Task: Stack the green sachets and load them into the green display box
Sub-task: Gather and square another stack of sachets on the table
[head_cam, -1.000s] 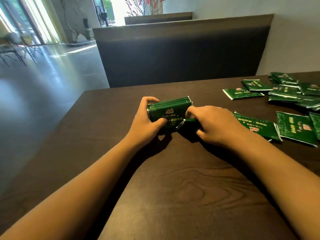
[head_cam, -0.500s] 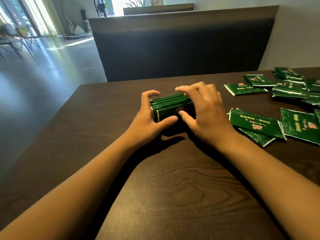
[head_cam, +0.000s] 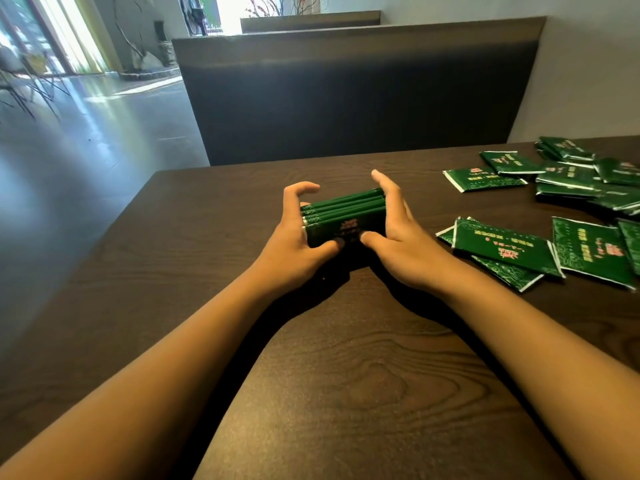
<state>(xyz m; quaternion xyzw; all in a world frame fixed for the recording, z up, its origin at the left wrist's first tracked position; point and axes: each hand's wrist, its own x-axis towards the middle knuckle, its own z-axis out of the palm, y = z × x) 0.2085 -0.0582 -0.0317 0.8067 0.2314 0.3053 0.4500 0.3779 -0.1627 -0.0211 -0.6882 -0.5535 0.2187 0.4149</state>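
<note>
1. Head view: my two bare forearms are reaching fwd over the dark wood table [head_cam: 346,393], meeting at its middle.
2. My left hand [head_cam: 294,237] is gripping the left end of the sachet stack [head_cam: 346,216], thumb on the near face, fingers curling over the far side.
3. My right hand [head_cam: 398,233] is holding the stack's right end, fingers up along that end, thumb pressing the near face, its tip nearly touching the left thumb.
4. The stack is standing on edge on the table btwn both hands, long edges up, approx five sachets packed together.
5. Just right of my right hand, loose sachets [head_cam: 502,244] are lying flat, overlapping.
6. Farther right, a sachet pile [head_cam: 571,174] is sitting near the table's far edge.
7. Beyond the table, a dark bench back [head_cam: 346,91] is standing across.
</note>
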